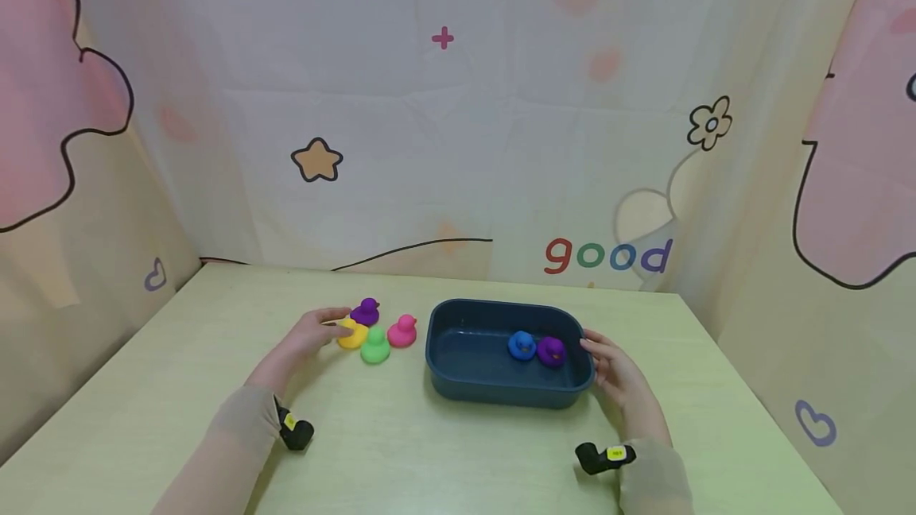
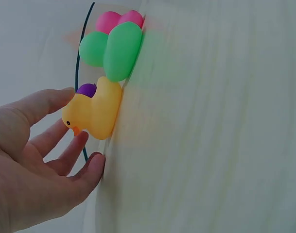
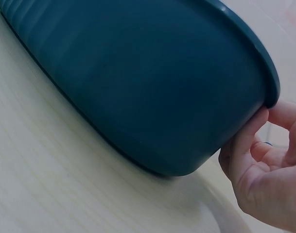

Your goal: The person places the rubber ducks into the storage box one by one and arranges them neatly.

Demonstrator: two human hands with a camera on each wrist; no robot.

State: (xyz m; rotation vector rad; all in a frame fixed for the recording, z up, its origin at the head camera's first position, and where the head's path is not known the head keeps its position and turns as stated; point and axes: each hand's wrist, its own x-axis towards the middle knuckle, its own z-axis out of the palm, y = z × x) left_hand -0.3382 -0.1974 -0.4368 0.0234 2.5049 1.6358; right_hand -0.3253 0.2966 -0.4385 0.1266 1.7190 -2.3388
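In the head view, my left hand (image 1: 315,330) is at a yellow rubber duck (image 1: 352,334). In the left wrist view, its thumb and fingers spread loosely about the head of the yellow duck (image 2: 101,114), which stands on the table. A purple duck (image 1: 366,312), a green duck (image 1: 375,346) and a pink duck (image 1: 402,331) stand close by. My right hand (image 1: 617,372) holds the right end of a dark blue plastic basin (image 1: 494,393), fingertips at its rim. Inside the basin sit a blue duck (image 1: 522,346) and another purple duck (image 1: 552,352).
The light wood-toned table (image 1: 401,459) carries the basin right of the duck group. A printed cloth backdrop (image 1: 458,141) stands behind the table and along both sides. A black wrist camera (image 1: 295,429) is strapped at the left sleeve, another camera (image 1: 601,458) at the right.
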